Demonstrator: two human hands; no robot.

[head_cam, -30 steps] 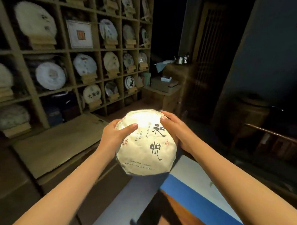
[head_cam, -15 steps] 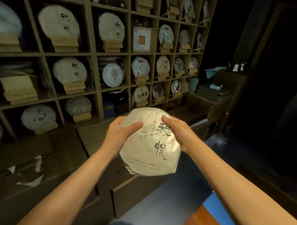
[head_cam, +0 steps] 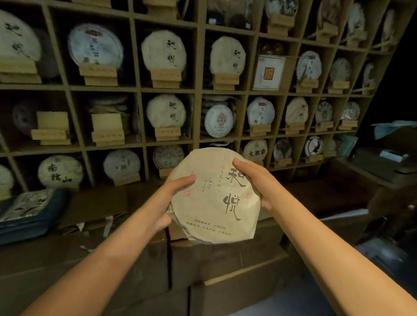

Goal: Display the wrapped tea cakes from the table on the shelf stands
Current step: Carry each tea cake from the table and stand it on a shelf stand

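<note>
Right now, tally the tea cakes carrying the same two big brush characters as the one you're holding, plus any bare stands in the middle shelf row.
Held tea cake, gripped by left hand and right hand: 1
Matching tea cakes on stands: 4, as far as the lettering reads
Bare stands: 2
Total: 7

There is one view only, from the camera on my head, so nothing is shared with a second view. It looks forward and slightly down, facing the wooden shelf (head_cam: 196,92) almost square on, near enough that its compartments fill the upper frame from the left edge to the right. My forearms reach in from the bottom corners, and my hands (head_cam: 170,199) meet close below centre. The wide lens bends the shelf's uprights outward towards the edges.
</note>
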